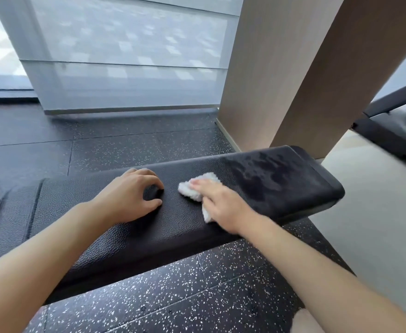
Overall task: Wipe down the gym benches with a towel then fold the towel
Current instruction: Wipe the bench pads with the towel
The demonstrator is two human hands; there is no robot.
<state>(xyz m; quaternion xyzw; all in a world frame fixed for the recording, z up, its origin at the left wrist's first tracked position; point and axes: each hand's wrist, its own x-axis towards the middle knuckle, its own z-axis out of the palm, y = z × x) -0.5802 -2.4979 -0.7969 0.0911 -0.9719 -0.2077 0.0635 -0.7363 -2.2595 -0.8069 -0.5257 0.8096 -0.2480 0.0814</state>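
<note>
Left hand (134, 195) sits on the black bench (101, 212), fingers curled loosely, gripping nothing. Just beside it, the white towel (197, 188) lies bunched mid-pad with the right hand (221, 203) pressed flat over it, fingers together on the cloth (blurred, that one). Beyond, the pad's right end shows damp streaks (264, 174).
</note>
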